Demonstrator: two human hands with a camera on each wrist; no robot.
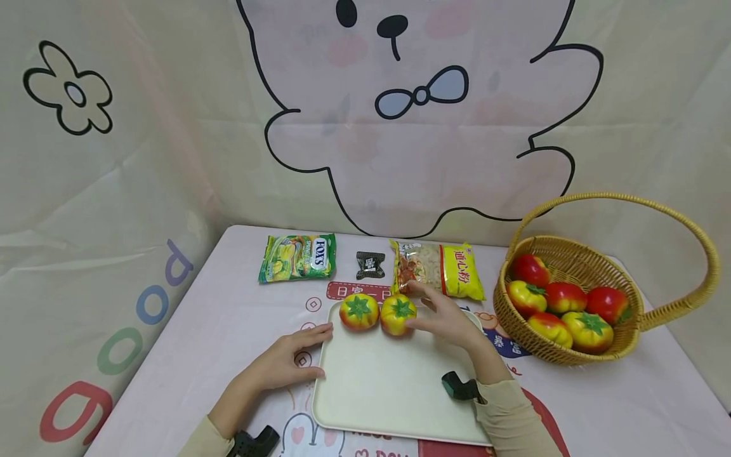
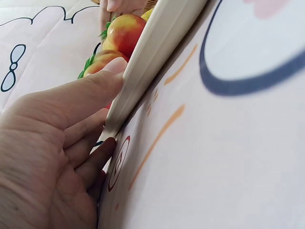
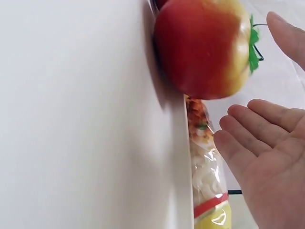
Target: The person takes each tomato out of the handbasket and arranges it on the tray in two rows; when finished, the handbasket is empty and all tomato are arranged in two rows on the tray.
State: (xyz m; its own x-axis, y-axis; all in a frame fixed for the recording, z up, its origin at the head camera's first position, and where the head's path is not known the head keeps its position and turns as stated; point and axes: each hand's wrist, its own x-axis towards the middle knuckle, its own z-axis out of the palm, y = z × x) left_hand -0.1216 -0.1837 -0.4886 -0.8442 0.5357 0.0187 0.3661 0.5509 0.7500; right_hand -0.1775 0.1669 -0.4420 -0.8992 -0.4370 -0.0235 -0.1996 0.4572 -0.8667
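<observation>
Two red-and-yellow fruits with green leafy tops, the left fruit (image 1: 358, 311) and the right fruit (image 1: 398, 315), sit side by side at the far left of a cream tray (image 1: 394, 387). My right hand (image 1: 442, 317) is spread beside the right fruit, thumb close to it. In the right wrist view, the right hand's fingers (image 3: 257, 126) are extended, with a gap between them and the fruit (image 3: 205, 47). My left hand (image 1: 285, 360) rests against the tray's left edge. Its thumb (image 2: 95, 88) touches the rim in the left wrist view, the other fingers lying alongside.
A wicker basket (image 1: 516, 330) with a tall handle holds several similar fruits at the right. Behind the tray lie a green snack packet (image 1: 298, 258), a small black packet (image 1: 370, 264) and a yellow noodle bag (image 1: 436, 269). A printed cloth covers the table.
</observation>
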